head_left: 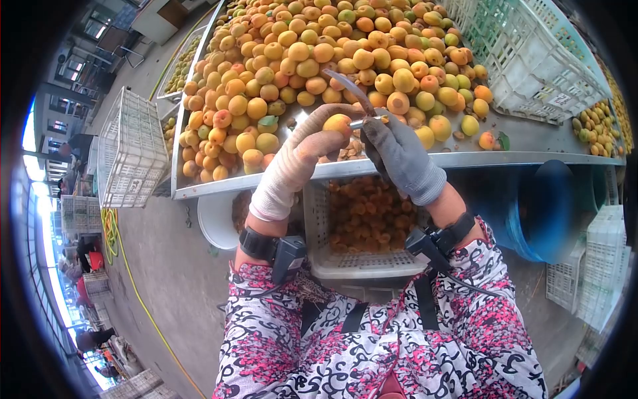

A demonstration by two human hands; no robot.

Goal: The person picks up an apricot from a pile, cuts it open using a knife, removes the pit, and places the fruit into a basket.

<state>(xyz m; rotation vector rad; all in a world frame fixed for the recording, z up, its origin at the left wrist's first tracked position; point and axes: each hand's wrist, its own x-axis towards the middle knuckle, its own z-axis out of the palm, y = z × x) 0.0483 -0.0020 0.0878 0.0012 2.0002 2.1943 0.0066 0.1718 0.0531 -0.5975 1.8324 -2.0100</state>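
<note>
Left hand pinched an apricot, right hand a knife; I judged it cutting, next needing steady pressure.

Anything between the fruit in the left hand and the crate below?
Yes. In this view, the metal table rim crosses between the fruit in the left hand and the lower crate.

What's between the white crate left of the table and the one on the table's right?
In the head view, a big heap of orange-yellow fruit on the metal table lies between the left crate and right crate.
</note>
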